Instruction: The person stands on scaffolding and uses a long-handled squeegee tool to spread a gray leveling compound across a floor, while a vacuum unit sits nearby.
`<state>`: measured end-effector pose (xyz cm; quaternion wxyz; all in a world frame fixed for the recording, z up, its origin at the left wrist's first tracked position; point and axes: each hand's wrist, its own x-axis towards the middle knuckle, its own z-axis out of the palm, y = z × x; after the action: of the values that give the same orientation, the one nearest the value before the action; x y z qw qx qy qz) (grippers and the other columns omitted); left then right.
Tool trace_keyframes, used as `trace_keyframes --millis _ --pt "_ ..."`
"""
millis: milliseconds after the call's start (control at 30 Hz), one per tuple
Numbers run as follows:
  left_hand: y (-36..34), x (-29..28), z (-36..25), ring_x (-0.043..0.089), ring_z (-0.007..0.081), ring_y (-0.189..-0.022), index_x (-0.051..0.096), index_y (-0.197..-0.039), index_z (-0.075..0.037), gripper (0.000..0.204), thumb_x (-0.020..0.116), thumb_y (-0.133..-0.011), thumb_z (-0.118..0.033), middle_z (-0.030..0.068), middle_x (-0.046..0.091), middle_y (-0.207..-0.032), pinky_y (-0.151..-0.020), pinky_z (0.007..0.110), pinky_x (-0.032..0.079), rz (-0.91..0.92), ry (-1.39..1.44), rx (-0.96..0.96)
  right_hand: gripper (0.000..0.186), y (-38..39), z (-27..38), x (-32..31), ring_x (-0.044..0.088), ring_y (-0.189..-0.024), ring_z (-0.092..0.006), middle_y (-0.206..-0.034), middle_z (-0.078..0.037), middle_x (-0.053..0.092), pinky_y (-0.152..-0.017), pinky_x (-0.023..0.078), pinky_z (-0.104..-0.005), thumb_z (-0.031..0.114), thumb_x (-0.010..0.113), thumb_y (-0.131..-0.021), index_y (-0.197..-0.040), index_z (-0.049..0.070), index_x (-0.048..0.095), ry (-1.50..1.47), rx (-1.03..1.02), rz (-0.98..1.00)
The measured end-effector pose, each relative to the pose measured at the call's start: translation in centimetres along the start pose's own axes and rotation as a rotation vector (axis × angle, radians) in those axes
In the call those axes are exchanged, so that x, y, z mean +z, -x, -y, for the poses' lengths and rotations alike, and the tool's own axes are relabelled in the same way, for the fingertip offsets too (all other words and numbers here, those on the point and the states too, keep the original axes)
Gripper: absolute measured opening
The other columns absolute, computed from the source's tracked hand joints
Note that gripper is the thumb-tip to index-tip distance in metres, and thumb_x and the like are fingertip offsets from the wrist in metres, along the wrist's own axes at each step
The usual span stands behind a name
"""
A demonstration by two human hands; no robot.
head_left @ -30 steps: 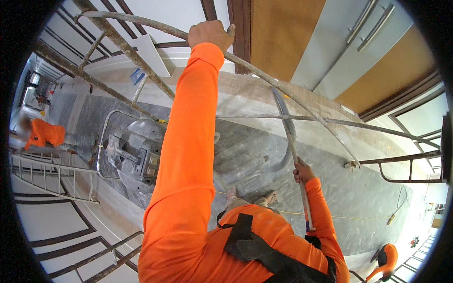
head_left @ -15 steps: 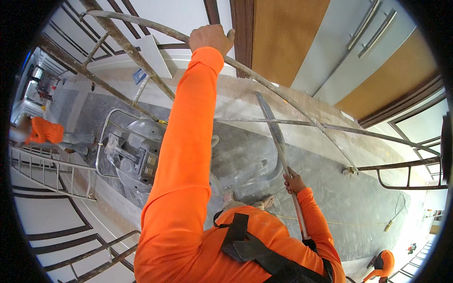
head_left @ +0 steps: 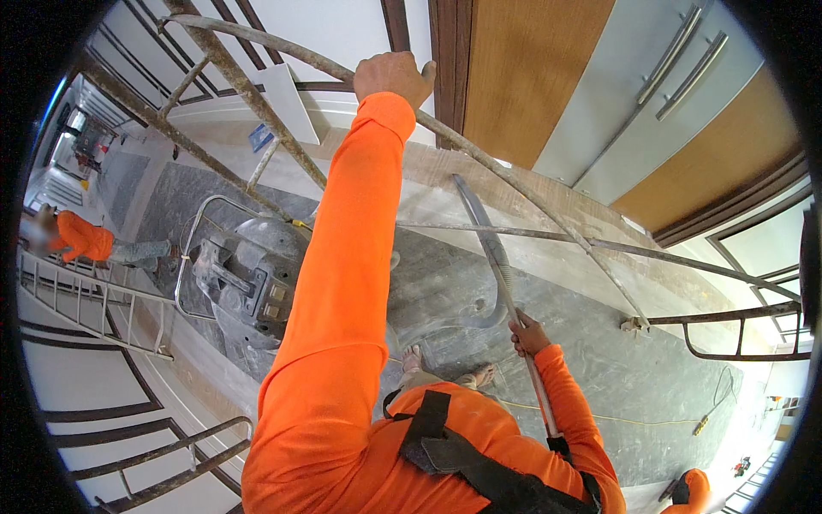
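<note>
My left hand (head_left: 392,79) is raised and wrapped round a long, dirty metal scaffold tube (head_left: 469,146), at the end of my outstretched orange sleeve. Lower down to the right, my right hand (head_left: 530,334) is closed round a long pale pole (head_left: 541,390). This pole runs up from beside my right forearm. Beyond the hand it meets a grey, partly ribbed, hose-like length (head_left: 491,238) that reaches over the floor and passes the thin cross tube. Its far tip (head_left: 458,182) lies near the pale floor strip. A cross tube partly hides it.
A dusty floor machine (head_left: 257,278) with a metal loop handle stands to the left. Scaffold bars surround me. A yellow cord (head_left: 599,417) crosses the grey floor. One person (head_left: 81,236) is by a ladder (head_left: 94,300) at left, another (head_left: 692,491) at lower right. Doors (head_left: 646,94) stand ahead.
The whole view has shifted slightly. Relative to the floor and bars, the far tip of the hose-like length has swung a little left and nearer. Both hands keep their grips.
</note>
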<state>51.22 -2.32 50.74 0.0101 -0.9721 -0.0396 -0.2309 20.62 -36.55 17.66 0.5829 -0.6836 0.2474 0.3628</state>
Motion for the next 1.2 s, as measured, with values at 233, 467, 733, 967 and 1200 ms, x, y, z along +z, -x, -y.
trace_keyframes --millis 233,467,733,967,1200 --pt "-0.4 -0.6 -0.5 0.07 0.0285 -0.089 0.074 -0.105 -0.011 0.055 0.048 -0.092 -0.057 0.0113 0.073 -0.094 -0.079 0.042 0.055 0.076 -0.015 -0.012 0.066 -4.5 -1.4 2.8 0.046 -0.043 -0.0144 -0.061 -0.002 0.049 -0.037 0.04 -0.0329 0.023 0.063 -0.093 -0.153 0.022 0.034 0.031 -0.127 -0.062" --pt "-0.1 -0.5 0.1 0.071 0.0286 -0.088 0.075 -0.101 -0.011 0.056 0.047 -0.091 -0.058 0.0118 0.074 -0.092 -0.079 0.042 0.055 0.069 -0.012 -0.002 0.066 0.9 -2.4 1.5 0.044 -0.042 -0.0128 -0.06 -0.002 0.047 -0.037 0.04 -0.0319 0.023 0.064 -0.095 -0.153 0.026 0.033 0.106 -0.017 0.057" --pt "-0.1 -0.7 0.0 0.07 0.0301 -0.087 0.075 -0.099 -0.011 0.056 0.049 -0.09 -0.059 0.0126 0.073 -0.09 -0.078 0.043 0.054 0.055 0.019 -0.002 0.065 7.6 -3.2 3.0 0.045 -0.042 -0.0135 -0.061 -0.003 0.052 -0.037 0.039 -0.0327 0.025 0.064 -0.094 -0.153 0.022 0.035 0.222 0.059 0.074" --pt "-0.1 -0.5 0.0 0.07 0.0294 -0.09 0.075 -0.103 -0.011 0.057 0.048 -0.091 -0.06 0.0119 0.073 -0.095 -0.08 0.043 0.054 0.083 0.014 -0.004 0.069 7.2 -6.6 2.3 0.048 -0.043 -0.0149 -0.059 -0.005 0.053 -0.037 0.04 -0.0346 0.023 0.064 -0.093 -0.154 0.018 0.031 0.164 0.004 -0.065" --pt "0.4 -1.5 -0.4 0.069 0.03 -0.101 0.072 -0.115 -0.014 0.06 0.048 -0.09 -0.062 0.0132 0.072 -0.108 -0.088 0.042 0.054 0.121 0.008 -0.003 0.064 11.1 -8.0 -1.6 0.043 -0.044 -0.0108 -0.063 -0.001 0.048 -0.037 0.039 -0.0296 0.021 0.061 -0.096 -0.154 0.026 0.032 -0.106 0.116 -0.244"
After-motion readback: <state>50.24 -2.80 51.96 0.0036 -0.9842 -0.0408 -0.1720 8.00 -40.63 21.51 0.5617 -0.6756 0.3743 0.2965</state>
